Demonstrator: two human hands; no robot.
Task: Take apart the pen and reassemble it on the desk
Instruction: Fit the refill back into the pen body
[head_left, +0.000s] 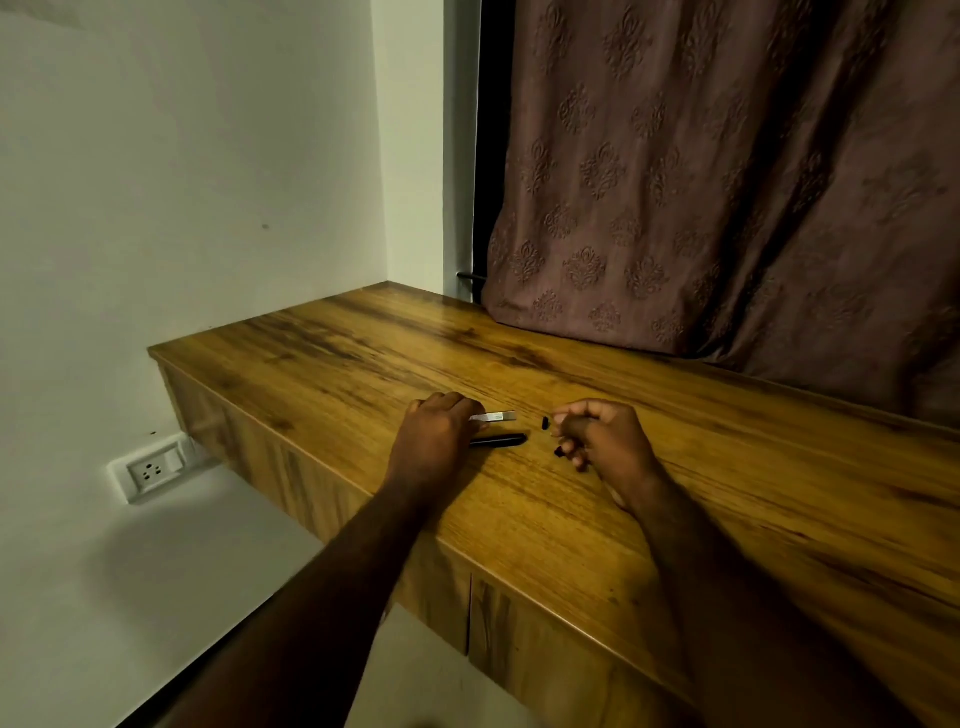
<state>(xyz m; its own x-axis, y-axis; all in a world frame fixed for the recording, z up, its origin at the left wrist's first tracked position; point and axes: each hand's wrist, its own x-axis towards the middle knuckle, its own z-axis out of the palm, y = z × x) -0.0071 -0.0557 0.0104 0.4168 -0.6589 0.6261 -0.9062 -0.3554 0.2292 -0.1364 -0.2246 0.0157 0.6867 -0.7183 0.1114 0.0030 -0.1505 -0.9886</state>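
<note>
We've got the pen in pieces on the table (675, 519): black barrel (501, 441) and silver piece (496, 417) lie side by side, pointing left to right, left ends under our left hand (436, 431), its grip hidden. Our right hand (605, 439) curls its fingers round a small black bit (559, 452), a tiny cap (545, 423) just beside.

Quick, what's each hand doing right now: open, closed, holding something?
Left hand: covers the ends of the pale tube and black barrel; grip cannot be told.
Right hand: curled round a small black part.
</note>
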